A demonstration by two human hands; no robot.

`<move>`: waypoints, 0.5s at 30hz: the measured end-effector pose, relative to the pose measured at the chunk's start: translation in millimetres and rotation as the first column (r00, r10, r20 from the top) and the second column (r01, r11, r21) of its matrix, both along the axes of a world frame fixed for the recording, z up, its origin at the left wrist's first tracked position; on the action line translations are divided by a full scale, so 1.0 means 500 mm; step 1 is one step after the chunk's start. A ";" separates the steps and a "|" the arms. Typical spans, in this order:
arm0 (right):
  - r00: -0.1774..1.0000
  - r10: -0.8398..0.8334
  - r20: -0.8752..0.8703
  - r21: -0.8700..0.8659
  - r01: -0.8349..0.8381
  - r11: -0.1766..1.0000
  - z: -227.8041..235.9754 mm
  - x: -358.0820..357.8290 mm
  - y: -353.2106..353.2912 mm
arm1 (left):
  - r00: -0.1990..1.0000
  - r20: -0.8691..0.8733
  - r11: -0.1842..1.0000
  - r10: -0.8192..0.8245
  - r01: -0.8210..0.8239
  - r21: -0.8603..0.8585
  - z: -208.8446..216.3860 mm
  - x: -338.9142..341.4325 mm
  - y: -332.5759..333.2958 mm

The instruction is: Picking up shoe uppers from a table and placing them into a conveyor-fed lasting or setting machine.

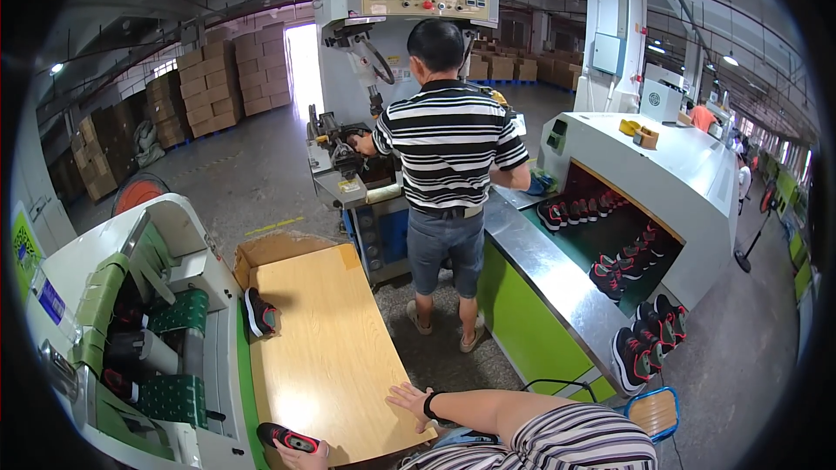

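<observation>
Low in the head view, my left hand (305,455) grips a black sneaker (277,432) with red trim, at the near left corner of a light wooden tabletop (331,331). My right hand (409,402) lies with spread fingers on the near right edge of that tabletop and holds nothing. Another black and red sneaker (259,313) stands upright at the tabletop's far left edge, by the white machine (196,261). Inside that machine, dark shoes partly show beside green rollers (178,312).
A co-worker (448,148) in a striped shirt stands ahead, facing a large press machine (409,0). At right, a metal-topped bench (544,274) leads to a tunnel machine (662,165) with rows of sneakers. Several sneakers (640,348) stand at the bench's near end, by a stool (653,413).
</observation>
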State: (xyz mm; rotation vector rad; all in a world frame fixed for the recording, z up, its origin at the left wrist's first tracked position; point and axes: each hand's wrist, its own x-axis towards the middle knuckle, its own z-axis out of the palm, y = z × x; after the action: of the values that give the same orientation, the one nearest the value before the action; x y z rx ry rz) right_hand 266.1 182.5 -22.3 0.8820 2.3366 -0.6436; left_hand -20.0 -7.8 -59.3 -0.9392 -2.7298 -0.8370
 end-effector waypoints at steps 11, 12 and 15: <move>0.998 0.028 -0.065 0.026 -0.026 0.999 -0.007 0.006 0.001 | 0.996 0.081 0.998 0.032 -0.027 -0.061 0.031 0.011 0.005; 0.998 0.028 -0.061 0.029 -0.026 0.999 -0.005 0.005 0.000 | 0.996 0.081 0.998 0.033 -0.029 -0.061 0.030 0.011 0.004; 0.999 0.010 -0.052 0.002 -0.010 1.000 0.004 0.003 0.000 | 0.998 0.063 0.998 0.020 -0.017 -0.053 0.028 0.009 0.001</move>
State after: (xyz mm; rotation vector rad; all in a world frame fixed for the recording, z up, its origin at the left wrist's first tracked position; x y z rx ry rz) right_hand 267.5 182.5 -20.1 0.8627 2.3867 -0.6683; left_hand -15.5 -7.1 -45.1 -0.9110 -2.8227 -0.8093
